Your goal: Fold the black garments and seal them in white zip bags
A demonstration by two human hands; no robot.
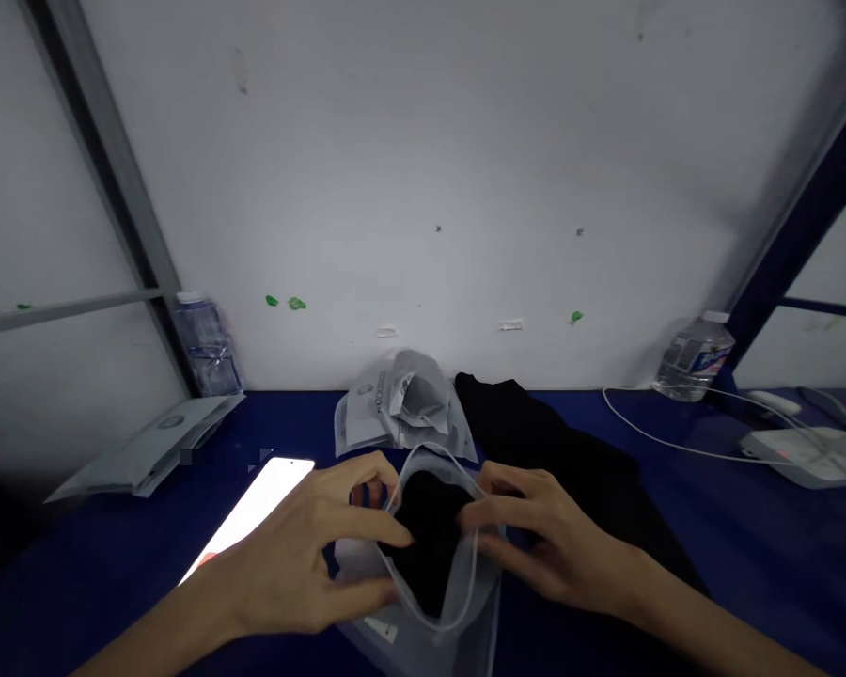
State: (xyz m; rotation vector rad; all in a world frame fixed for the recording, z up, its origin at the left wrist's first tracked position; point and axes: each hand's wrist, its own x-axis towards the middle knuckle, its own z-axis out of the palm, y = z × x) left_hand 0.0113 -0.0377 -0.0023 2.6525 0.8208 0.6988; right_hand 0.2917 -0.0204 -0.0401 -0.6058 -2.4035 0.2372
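Observation:
My left hand (310, 555) grips the left lip of a translucent plastic bag (458, 621), thumb and fingers closed on its edge. My right hand (542, 541) pinches the right lip of the same bag and holds its mouth apart. A folded black garment (430, 550) sits inside the bag's mouth, partly in. The bag lies on the dark blue table (747, 555) close to me.
More black cloth (571, 451) lies behind my right hand. Crumpled grey bags (401, 404) sit at the wall, flat grey bags (148, 451) to the left. A lit phone (254, 512) lies by my left hand. Two water bottles (204, 343) (695, 357) stand at the wall. White cable (663, 442), power strip (810, 456) right.

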